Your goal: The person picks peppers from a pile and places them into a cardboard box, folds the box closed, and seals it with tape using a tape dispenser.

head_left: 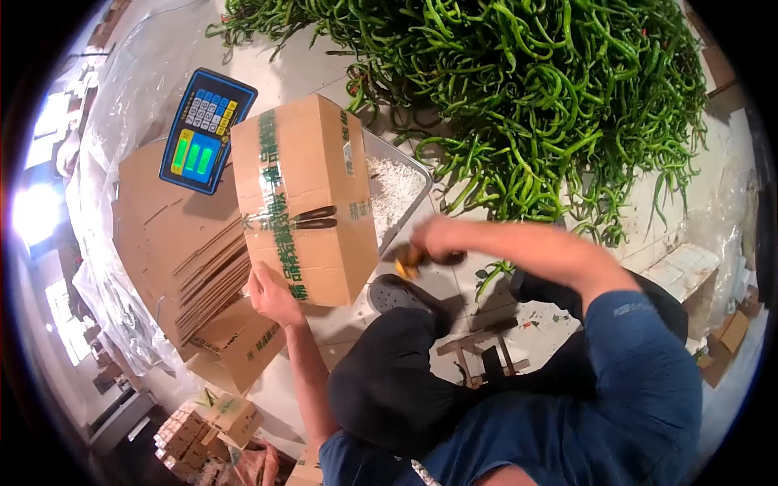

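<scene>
A closed cardboard box (pixel 348 243) with green print and shiny tape along its top stands tilted in front of me. My left hand (pixel 274 296) grips its near left lower corner. My right hand (pixel 438 240), a little blurred, is closed around a yellow-orange and dark tool (pixel 408 262) that looks like a tape dispenser. This hand is apart from the box, to its right. Behind the box, partly hidden by it, is a metal-rimmed tray or platform (pixel 397 190) with a white, speckled surface.
A large heap of green peppers (pixel 551 97) covers the floor ahead. A scale display (pixel 208 131) with lit green digits stands left of the box, near stacked flat cardboard (pixel 174 235). A small stool (pixel 478 344) is between my legs. Smaller boxes (pixel 235 417) lie at lower left.
</scene>
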A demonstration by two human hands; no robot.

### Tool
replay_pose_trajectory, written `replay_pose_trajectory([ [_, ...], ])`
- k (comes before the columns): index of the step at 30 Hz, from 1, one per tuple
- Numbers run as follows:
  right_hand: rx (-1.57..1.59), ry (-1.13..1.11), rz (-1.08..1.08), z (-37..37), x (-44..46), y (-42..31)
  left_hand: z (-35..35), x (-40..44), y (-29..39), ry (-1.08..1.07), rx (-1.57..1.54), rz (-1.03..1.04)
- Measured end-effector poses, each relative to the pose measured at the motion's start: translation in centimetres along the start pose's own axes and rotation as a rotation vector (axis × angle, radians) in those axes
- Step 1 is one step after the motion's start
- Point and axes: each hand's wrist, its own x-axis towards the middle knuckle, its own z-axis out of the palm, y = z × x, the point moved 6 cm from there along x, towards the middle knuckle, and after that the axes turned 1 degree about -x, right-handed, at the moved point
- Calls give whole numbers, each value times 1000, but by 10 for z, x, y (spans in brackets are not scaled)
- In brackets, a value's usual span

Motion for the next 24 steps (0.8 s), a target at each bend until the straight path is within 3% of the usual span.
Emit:
replay_pose_trajectory([
  [1,3,-282,79,35,1,-10,-2,1,-4,20,2,1],
  [2,104,-357,132,53,-7,-19,-6,2,-9,42,7,1],
  [3,154,-282,142,111,12,-6,-6,4,-12,55,-31,18],
  [5,285,-67,197,141,6,0,-9,2,-14,114,-59,-49],
  [8,213,45,165,106,-19,-13,-9,10,-50,276,-200,-114],
  [9,331,36,73,131,1,23,-8,14,-56,272,-160,-87],
  [10,435,234,275,88,-8,37,-11,15,-58,276,-116,-66],
  [12,492,473,221,14,5,89,-16,8,-49,151,-93,-92],
  [13,1197,656,571,-37,-2,94,-19,6,-46,167,-84,-62],
  [14,1035,774,494,-92,6,98,-20,6,-42,178,-78,-28],
  [15,1052,838,529,-136,14,99,-22,5,-38,170,-91,-73],
  [16,1095,867,431,-167,31,117,-23,3,-35,156,-106,-120],
  [17,1393,890,324,-198,39,90,-25,2,-33,169,-116,-119],
  [18,1490,776,296,-218,52,80,-27,1,-34,178,-126,-118],
  [20,1465,721,250,-234,78,81,-24,-3,-48,204,-119,-79],
  [21,1531,784,271,-244,71,35,-26,-7,-50,204,-147,-71],
  [22,1661,746,157,-246,78,19,-29,-7,-49,206,-177,-56],
  [24,1522,690,-125,-253,76,-8,-30,-6,-55,201,-213,-113],
])
